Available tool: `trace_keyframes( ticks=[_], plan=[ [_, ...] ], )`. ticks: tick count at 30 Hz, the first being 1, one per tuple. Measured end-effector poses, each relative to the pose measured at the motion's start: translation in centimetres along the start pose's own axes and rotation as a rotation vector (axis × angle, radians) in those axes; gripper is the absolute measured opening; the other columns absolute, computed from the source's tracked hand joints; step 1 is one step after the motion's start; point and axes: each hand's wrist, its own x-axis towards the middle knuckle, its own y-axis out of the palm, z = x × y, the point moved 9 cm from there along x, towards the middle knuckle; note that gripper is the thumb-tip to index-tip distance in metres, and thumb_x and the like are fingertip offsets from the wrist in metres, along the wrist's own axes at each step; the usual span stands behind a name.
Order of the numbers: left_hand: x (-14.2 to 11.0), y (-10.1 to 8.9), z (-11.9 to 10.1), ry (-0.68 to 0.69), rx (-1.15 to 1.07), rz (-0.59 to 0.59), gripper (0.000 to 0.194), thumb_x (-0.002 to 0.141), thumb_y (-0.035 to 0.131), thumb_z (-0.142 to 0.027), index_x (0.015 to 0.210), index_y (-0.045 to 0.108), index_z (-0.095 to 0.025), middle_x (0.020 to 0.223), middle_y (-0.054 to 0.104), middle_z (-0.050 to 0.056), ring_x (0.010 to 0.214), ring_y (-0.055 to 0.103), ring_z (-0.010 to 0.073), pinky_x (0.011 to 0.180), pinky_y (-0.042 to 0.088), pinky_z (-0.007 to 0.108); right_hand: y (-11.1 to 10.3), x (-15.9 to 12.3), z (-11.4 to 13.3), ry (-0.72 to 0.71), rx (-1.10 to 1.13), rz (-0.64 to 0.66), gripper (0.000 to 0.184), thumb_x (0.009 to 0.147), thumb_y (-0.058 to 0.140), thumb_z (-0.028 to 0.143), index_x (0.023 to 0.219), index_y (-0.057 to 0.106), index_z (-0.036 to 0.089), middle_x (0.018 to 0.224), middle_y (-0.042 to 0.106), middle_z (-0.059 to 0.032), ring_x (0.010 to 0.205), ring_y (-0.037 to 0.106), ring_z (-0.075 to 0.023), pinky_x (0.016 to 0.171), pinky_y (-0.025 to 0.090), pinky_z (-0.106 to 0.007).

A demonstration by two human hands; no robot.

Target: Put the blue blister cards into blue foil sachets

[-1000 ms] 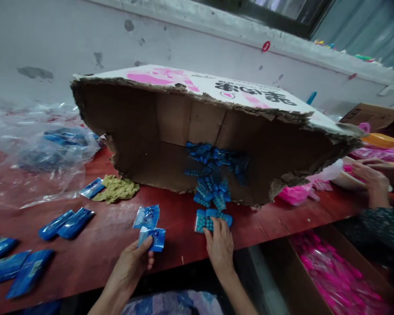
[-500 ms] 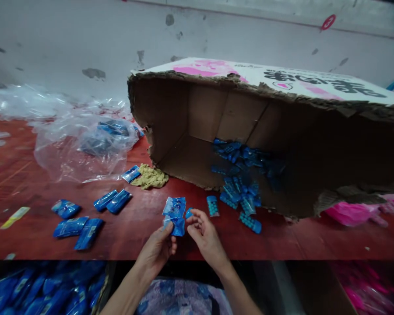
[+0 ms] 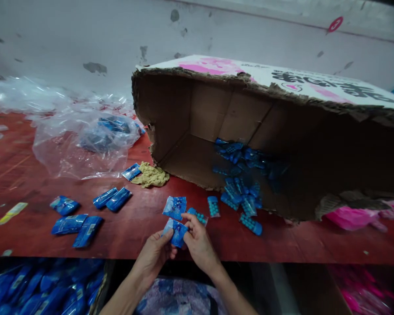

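Left hand (image 3: 159, 251): thumb and fingers clamped on the left side of a small flat packet (image 3: 175, 232), glossy blue with paler printing (print too small to read), held above the near part of the red table (image 3: 138, 245). Right hand (image 3: 197, 240): thumb and fingertips close together at the packet's right edge; whether they grip it, cannot tell. Just beyond lies a similar blue packet (image 3: 174, 207), and to its right a clear, blue-capped tube of turquoise beads (image 3: 198, 216).
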Motion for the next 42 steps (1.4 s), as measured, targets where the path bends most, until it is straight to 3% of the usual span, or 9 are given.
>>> trace_keyframes(
  ticks=[2,5,9,12,17,20,26,34,42],
  plan=[
    [0.0,-0.7,0.1,-0.022,-0.026,-0.057,0.025,0.06,0.072,-0.033,0.064,0.059,-0.012,0.046,0.058,-0.001,0.038,0.051,0.0076,0.038,0.04,0.017,-0.3,0.1,1.3,-0.094,-0.218,0.075,0.037,0.076,0.046,0.011,0.11,0.052,0.025,0.091,0.058,0.0002,0.081,0.056,-0.0146,0.072,0.045,-0.025],
    [-0.1,-1.3,0.4,-0.06,-0.052,-0.113,0.024,0.061,0.072,-0.032,0.064,0.057,-0.014,0.041,0.056,-0.002,0.036,0.051,0.0088,0.036,0.04,0.017,-1.9,1.1,1.6,-0.117,-0.638,0.008,0.046,0.076,0.056,0.016,0.12,0.047,0.025,0.107,0.055,-0.0072,0.097,0.054,-0.023,0.078,0.044,-0.033],
    [-0.4,-1.2,0.3,-0.08,-0.075,-0.101,0.019,0.066,0.068,-0.03,0.067,0.056,-0.015,0.041,0.056,-0.002,0.035,0.051,0.0093,0.034,0.039,0.018,-2.2,3.1,0.1,-0.056,-0.906,0.015,0.05,0.072,0.062,0.014,0.119,0.049,0.024,0.098,0.058,-0.0096,0.09,0.057,-0.0265,0.072,0.045,-0.036],
    [-0.5,-1.4,0.1,-0.094,-0.086,-0.111,0.016,0.07,0.064,-0.028,0.068,0.055,-0.015,0.041,0.056,-0.002,0.035,0.051,0.0095,0.035,0.039,0.018,-2.5,3.9,0.0,-0.07,-0.757,0.015,0.04,0.074,0.059,0.017,0.114,0.053,0.024,0.094,0.059,-0.007,0.085,0.059,-0.0233,0.071,0.046,-0.035],
    [-0.5,-1.7,0.0,-0.121,-0.107,-0.189,0.014,0.076,0.058,-0.027,0.07,0.056,-0.015,0.04,0.056,-0.002,0.034,0.051,0.009,0.035,0.041,0.017,-3.7,2.6,-1.0,0.084,0.248,0.016,0.043,0.08,0.05,0.027,0.122,0.04,0.025,0.096,0.057,-0.0029,0.064,0.058,-0.0134,0.054,0.052,-0.029],
    [-0.4,-1.4,0.0,-0.121,-0.088,-0.196,0.016,0.077,0.056,-0.027,0.067,0.055,-0.015,0.04,0.056,-0.001,0.035,0.052,0.0089,0.036,0.041,0.017,-2.9,0.8,-0.6,0.103,0.591,0.075,0.042,0.079,0.053,0.028,0.119,0.041,0.026,0.102,0.056,-0.0034,0.06,0.058,-0.0103,0.052,0.053,-0.028],
    [-0.5,-1.1,-0.1,-0.061,-0.04,-0.121,0.017,0.073,0.062,-0.03,0.068,0.057,-0.014,0.042,0.057,-0.001,0.036,0.052,0.0094,0.036,0.041,0.018,-2.1,-0.5,0.2,0.067,0.591,0.069,0.04,0.078,0.058,0.022,0.115,0.045,0.026,0.095,0.058,-0.0003,0.067,0.059,-0.0101,0.063,0.052,-0.025],
    [-0.7,-1.2,-1.0,0.027,-0.062,-0.071,0.021,0.069,0.065,-0.034,0.072,0.057,-0.015,0.045,0.057,-0.002,0.041,0.054,0.01,0.041,0.043,0.019,-1.9,-1.3,-0.1,0.057,0.581,-0.018,0.038,0.075,0.059,0.018,0.111,0.047,0.025,0.104,0.058,-0.0014,0.083,0.059,-0.0143,0.072,0.052,-0.027],
    [-1.0,-0.9,-1.9,0.098,-0.045,-0.037,0.021,0.07,0.064,-0.034,0.069,0.057,-0.014,0.046,0.057,-0.001,0.044,0.056,0.0105,0.043,0.044,0.019,-2.6,-2.3,-0.7,-0.018,0.347,-0.163,0.039,0.074,0.06,0.019,0.111,0.05,0.023,0.106,0.06,-0.005,0.093,0.06,-0.0196,0.082,0.05,-0.033]
  ],
)
